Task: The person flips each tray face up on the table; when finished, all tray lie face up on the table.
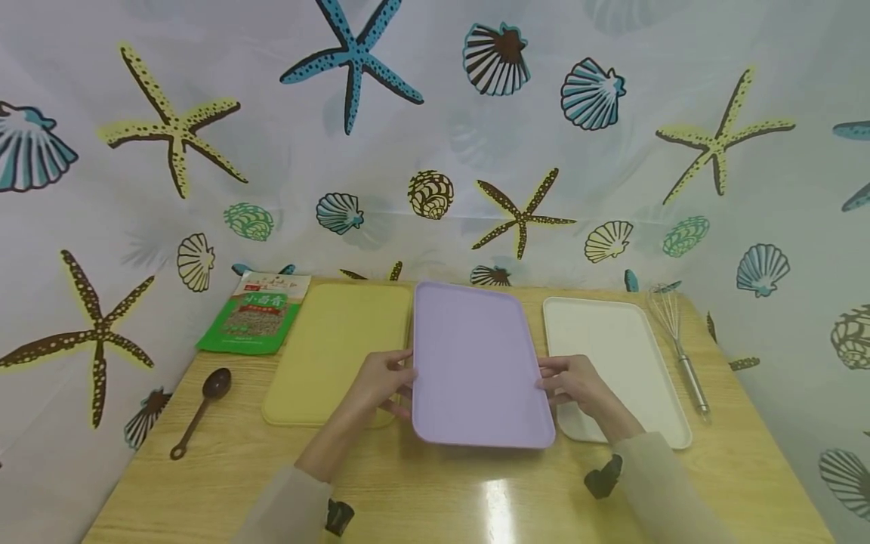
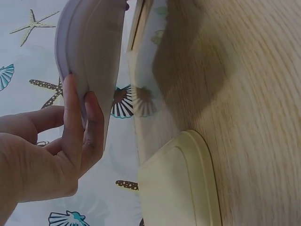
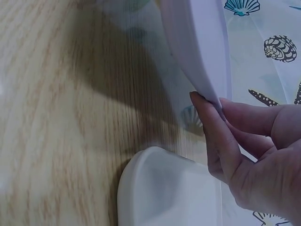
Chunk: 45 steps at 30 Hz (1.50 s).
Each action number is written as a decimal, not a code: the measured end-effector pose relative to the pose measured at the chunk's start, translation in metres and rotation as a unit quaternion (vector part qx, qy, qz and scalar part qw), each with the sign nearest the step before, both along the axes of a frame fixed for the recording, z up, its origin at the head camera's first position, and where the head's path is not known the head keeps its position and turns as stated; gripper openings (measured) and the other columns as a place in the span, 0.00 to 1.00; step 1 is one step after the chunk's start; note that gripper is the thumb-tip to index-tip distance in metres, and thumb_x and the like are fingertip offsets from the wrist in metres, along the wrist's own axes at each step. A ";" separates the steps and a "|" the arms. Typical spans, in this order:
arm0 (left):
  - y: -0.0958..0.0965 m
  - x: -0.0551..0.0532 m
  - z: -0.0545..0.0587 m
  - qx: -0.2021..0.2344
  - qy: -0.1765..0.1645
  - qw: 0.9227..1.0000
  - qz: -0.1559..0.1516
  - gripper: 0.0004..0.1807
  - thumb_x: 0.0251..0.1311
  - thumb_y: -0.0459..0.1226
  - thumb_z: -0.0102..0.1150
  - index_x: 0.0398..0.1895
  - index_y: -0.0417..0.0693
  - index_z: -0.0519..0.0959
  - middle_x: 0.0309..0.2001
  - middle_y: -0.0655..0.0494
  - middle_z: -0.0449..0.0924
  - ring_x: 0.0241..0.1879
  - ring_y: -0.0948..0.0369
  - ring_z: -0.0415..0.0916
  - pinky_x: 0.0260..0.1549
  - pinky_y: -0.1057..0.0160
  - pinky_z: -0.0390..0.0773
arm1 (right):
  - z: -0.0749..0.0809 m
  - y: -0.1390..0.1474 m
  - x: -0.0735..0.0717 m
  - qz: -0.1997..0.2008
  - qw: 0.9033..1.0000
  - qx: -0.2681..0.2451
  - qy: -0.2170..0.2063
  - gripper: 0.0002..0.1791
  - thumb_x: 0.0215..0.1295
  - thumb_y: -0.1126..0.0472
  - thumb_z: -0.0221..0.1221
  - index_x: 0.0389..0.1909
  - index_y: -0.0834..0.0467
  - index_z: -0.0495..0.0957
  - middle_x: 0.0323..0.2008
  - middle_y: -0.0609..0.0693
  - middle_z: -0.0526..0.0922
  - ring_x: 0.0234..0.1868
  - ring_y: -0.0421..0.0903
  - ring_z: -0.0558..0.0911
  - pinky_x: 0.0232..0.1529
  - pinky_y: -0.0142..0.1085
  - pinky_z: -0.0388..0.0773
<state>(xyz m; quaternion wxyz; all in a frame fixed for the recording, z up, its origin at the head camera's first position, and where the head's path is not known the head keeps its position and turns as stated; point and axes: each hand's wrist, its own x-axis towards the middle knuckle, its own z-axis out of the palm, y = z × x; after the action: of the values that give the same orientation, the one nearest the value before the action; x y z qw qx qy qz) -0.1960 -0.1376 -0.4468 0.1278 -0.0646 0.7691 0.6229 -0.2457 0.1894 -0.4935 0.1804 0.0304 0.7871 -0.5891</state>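
Observation:
Between my two hands a purple tray (image 1: 479, 363) is held above the wooden table, its underside and shadow showing in both wrist views. My left hand (image 1: 381, 384) pinches its left edge, with fingers (image 2: 95, 117) under the rim. On the opposite edge my right hand (image 1: 572, 381) pinches the rim between thumb and fingers. A yellow tray (image 1: 340, 347) lies on the table to the left, partly behind my left hand. To the right lies a white tray (image 1: 615, 340), partly covered by my right hand.
At the far left sits a green and white packet (image 1: 254, 313) of seeds, with a dark brown spoon (image 1: 204, 408) in front of it. A whisk (image 1: 683, 355) lies right of the white tray. A curtain (image 1: 435, 136) printed with starfish and shells surrounds the table (image 1: 421, 499).

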 end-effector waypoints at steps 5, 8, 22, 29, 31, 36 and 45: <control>0.001 -0.006 -0.005 -0.011 0.008 1.000 -0.001 0.30 0.59 0.27 0.53 0.67 0.32 0.64 0.38 0.39 0.77 0.28 0.51 0.81 0.20 0.56 0.84 | 0.001 0.000 0.002 -0.015 1.000 0.004 -0.008 0.26 0.56 0.75 0.61 0.58 0.73 0.72 0.42 0.63 0.82 0.32 0.47 0.84 0.32 0.41 0.85; 0.002 -0.011 -0.009 -0.018 0.013 1.000 -0.001 0.29 0.58 0.26 0.52 0.66 0.30 0.65 0.37 0.38 0.78 0.26 0.52 0.81 0.19 0.56 0.84 | 0.001 0.001 0.003 -0.016 1.000 0.008 -0.006 0.27 0.56 0.75 0.61 0.58 0.74 0.71 0.43 0.65 0.81 0.33 0.47 0.84 0.32 0.42 0.85; 0.011 -0.037 -0.027 -0.202 0.072 0.976 -0.025 0.23 0.51 0.21 0.49 0.54 0.25 0.75 0.42 0.32 0.82 0.38 0.43 0.83 0.32 0.52 0.85 | -0.006 -0.001 -0.008 -0.037 0.999 0.013 0.011 0.26 0.56 0.76 0.60 0.58 0.75 0.71 0.47 0.68 0.80 0.35 0.48 0.84 0.33 0.43 0.85; 0.016 -0.048 -0.035 -0.261 0.060 0.963 -0.025 0.23 0.47 0.23 0.52 0.51 0.26 0.77 0.50 0.32 0.79 0.49 0.41 0.78 0.44 0.48 0.82 | -0.010 -0.005 -0.019 -0.034 0.998 0.053 0.010 0.24 0.55 0.76 0.60 0.56 0.73 0.73 0.40 0.64 0.82 0.33 0.47 0.84 0.33 0.41 0.85; 0.017 -0.050 -0.036 -0.272 0.052 0.961 -0.026 0.23 0.46 0.22 0.52 0.51 0.27 0.77 0.50 0.33 0.79 0.45 0.43 0.80 0.43 0.50 0.82 | -0.011 -0.006 -0.021 -0.036 0.997 0.064 0.010 0.24 0.55 0.76 0.61 0.55 0.73 0.74 0.40 0.64 0.82 0.33 0.47 0.83 0.32 0.40 0.85; 0.020 -0.055 -0.039 -0.280 0.041 0.959 -0.024 0.22 0.45 0.21 0.50 0.47 0.29 0.80 0.42 0.39 0.83 0.34 0.52 0.77 0.30 0.61 0.80 | -0.012 -0.008 -0.023 -0.044 0.996 0.075 0.010 0.24 0.54 0.77 0.61 0.54 0.74 0.74 0.41 0.65 0.81 0.33 0.47 0.83 0.31 0.40 0.85; 0.026 -0.061 -0.046 -0.303 0.040 0.952 -0.024 0.08 0.50 0.21 0.47 0.25 0.32 0.78 0.18 0.55 0.65 0.19 0.61 0.64 0.14 0.70 0.61 | -0.017 -0.010 -0.025 -0.020 0.992 0.122 0.035 0.25 0.53 0.77 0.58 0.55 0.77 0.72 0.49 0.71 0.79 0.42 0.59 0.84 0.29 0.38 0.85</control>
<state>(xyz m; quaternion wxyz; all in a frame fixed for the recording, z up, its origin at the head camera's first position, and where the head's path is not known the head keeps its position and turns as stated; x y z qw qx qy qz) -0.2569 -0.1113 -0.4923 0.0863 -0.0573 0.9276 0.3589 -0.2710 0.1793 -0.5110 0.1359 0.0478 0.8578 -0.4933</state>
